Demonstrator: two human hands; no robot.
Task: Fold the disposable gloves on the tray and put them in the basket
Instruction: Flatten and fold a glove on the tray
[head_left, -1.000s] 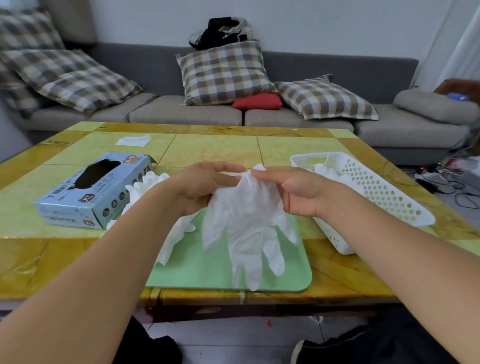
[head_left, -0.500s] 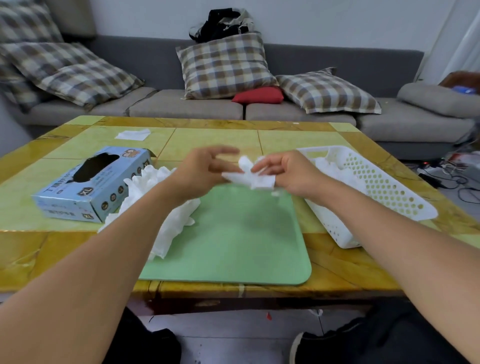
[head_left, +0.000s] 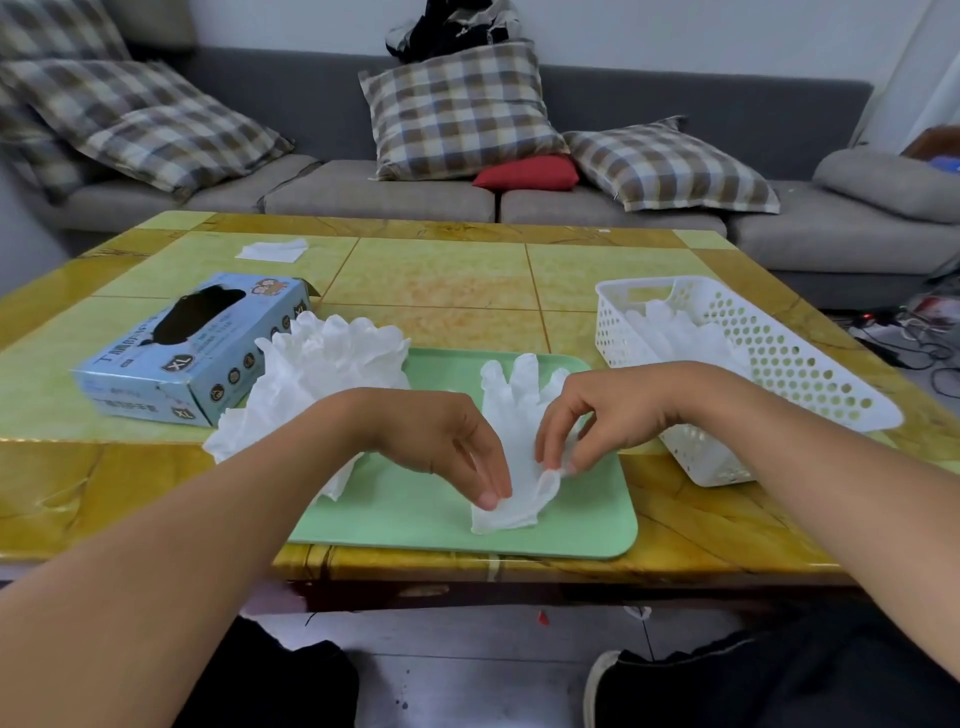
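I am watching the left hand (head_left: 441, 447) pressing its fingers (head_left: 488, 499) onto the cuff of the white disposable glove (head_left: 511, 447) lying flat on the green tray (head_left: 415, 519), while the right hand (head_left: 597, 415) is pinching the cuff's edge. To fold cleanly, I am judging the left should be pinning the cuff while the right is carrying its edge toward the glove's tips, before moving it to the white perforated basket (head_left: 779, 364). Half a second ago both hands were holding it bunched above the tray.
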